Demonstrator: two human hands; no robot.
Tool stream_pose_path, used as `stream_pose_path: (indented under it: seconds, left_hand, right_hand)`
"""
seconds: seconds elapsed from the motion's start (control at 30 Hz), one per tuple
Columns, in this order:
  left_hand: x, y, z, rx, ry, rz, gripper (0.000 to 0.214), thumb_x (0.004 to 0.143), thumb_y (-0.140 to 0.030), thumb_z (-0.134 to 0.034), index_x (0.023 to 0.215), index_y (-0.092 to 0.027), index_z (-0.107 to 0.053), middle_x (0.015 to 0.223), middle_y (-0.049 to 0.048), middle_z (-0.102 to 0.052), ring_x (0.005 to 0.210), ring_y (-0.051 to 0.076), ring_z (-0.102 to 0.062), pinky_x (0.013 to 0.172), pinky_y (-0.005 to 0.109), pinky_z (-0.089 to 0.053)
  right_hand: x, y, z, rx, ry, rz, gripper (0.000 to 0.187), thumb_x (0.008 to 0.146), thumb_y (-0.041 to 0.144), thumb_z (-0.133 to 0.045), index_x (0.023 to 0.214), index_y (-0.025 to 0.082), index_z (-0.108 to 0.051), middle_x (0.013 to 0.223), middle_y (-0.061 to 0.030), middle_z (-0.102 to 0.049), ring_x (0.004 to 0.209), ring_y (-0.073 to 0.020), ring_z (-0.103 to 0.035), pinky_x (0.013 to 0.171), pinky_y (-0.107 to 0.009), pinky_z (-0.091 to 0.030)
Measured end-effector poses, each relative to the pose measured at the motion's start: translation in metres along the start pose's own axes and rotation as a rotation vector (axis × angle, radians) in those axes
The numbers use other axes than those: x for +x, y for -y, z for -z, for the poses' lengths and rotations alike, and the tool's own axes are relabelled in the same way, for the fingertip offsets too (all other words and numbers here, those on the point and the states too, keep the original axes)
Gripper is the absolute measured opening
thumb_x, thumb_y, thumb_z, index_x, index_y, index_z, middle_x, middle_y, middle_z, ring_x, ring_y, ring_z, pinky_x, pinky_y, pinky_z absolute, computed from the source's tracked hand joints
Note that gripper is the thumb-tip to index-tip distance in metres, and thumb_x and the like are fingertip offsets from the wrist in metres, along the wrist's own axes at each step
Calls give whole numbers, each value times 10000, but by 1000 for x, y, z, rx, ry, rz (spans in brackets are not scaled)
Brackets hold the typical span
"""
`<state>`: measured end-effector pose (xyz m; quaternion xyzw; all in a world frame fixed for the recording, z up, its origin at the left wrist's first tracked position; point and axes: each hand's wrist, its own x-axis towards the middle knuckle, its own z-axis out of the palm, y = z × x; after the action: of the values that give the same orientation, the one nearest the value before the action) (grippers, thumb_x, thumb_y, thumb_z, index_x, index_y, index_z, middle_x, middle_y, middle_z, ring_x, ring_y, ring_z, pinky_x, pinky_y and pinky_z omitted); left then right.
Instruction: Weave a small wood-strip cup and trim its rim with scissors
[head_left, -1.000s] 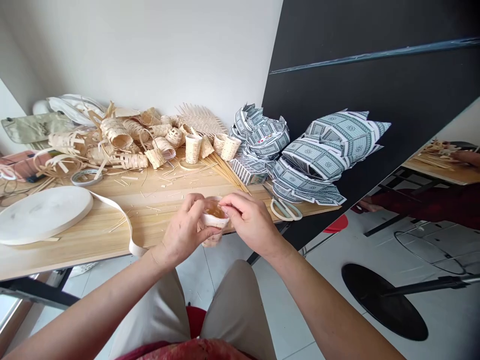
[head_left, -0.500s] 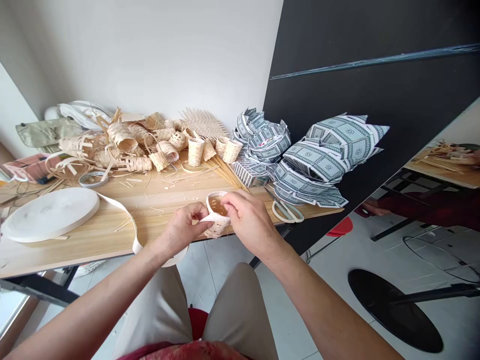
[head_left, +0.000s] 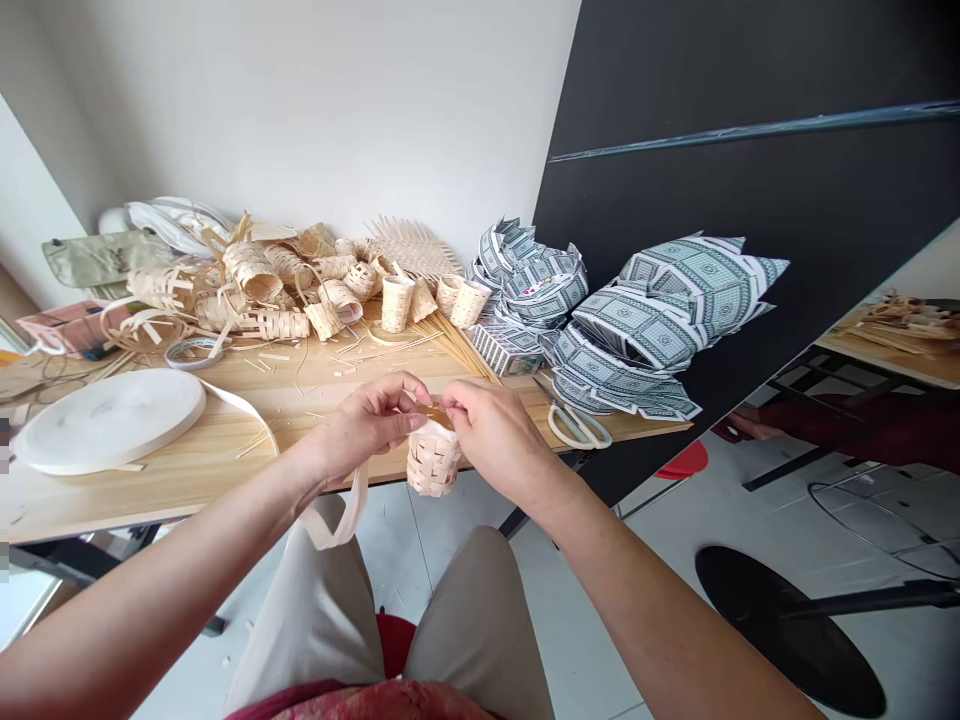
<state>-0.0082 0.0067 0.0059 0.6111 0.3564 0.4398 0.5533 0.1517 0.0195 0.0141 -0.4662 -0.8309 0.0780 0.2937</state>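
A small pale woven basket [head_left: 433,460] hangs upright just past the front edge of the wooden table [head_left: 187,470], above my lap. My left hand [head_left: 369,421] pinches its rim from the left, fingers closed. My right hand [head_left: 487,432] pinches the rim from the right, fingers closed too. A white tape strip [head_left: 334,520] loops down from under my left hand and runs back to a flat white tape roll [head_left: 109,418] on the table's left.
A heap of woven baskets and strips [head_left: 255,285] fills the back of the table, with folded patterned-paper pieces [head_left: 637,320] on the right. White-handled scissors [head_left: 574,425] lie near the front right edge. Another person's hand [head_left: 742,425] shows at the far right.
The basket has turned from tilted with its opening toward me to upright, and hangs lower. Both hands shifted to pinch its rim from above. The tape loop dropped below the table edge.
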Motion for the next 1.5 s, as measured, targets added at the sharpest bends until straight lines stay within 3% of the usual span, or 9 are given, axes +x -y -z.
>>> stream_pose_path:
  seconds: [0.23, 0.5, 0.83, 1.1, 1.37, 1.5]
  left_hand:
    - [11, -15, 7, 126, 58, 80, 125, 704, -239, -617, 755, -145, -553, 580, -59, -431, 458, 31, -299, 407, 159, -183]
    - [13, -18, 3, 141, -38, 32, 171, 600, -168, -669, 609, -136, -501, 520, -82, -426, 458, 22, -308, 419, 152, -194]
    - [11, -7, 8, 100, -6, -12, 79, 638, -194, -692, 673, -126, -669, 639, -19, -627, 597, 64, -512, 586, 178, -387]
    - [15, -13, 15, 372, 84, -205, 56, 686, -156, -654, 684, -139, -707, 652, 1, -628, 633, 89, -554, 622, 196, -428]
    - [15, -16, 25, 635, 295, -374, 135, 799, -200, -579, 830, -162, -705, 745, 3, -547, 687, 86, -528, 646, 188, -426]
    - [9, -22, 23, 880, 270, -478, 162, 841, -212, -530, 833, -175, -688, 877, 32, -529, 841, 128, -525, 764, 238, -418]
  right_hand:
    - [3, 3, 13, 39, 43, -82, 267, 698, 40, -445, 490, 174, -346, 470, 57, -310, 482, -92, -299, 469, -227, -194]
    - [0, 1, 13, 107, -3, -135, 190, 702, 38, -467, 563, 162, -503, 493, 61, -405, 469, -76, -389, 488, -200, -267]
    - [-8, -1, 8, 198, -157, -38, 203, 678, 1, -430, 580, 169, -487, 504, 59, -398, 469, -80, -383, 496, -204, -340]
    - [-12, 3, 11, 205, -180, -14, 190, 714, 28, -430, 616, 167, -516, 570, 35, -465, 507, -86, -408, 496, -202, -383]
    - [-14, 5, 12, 225, -179, -32, 177, 718, 43, -440, 613, 170, -504, 571, 39, -460, 507, -85, -405, 497, -198, -371]
    - [-13, 3, 9, 228, -196, -27, 158, 717, 62, -447, 615, 172, -499, 568, 37, -460, 516, -90, -413, 501, -201, -360]
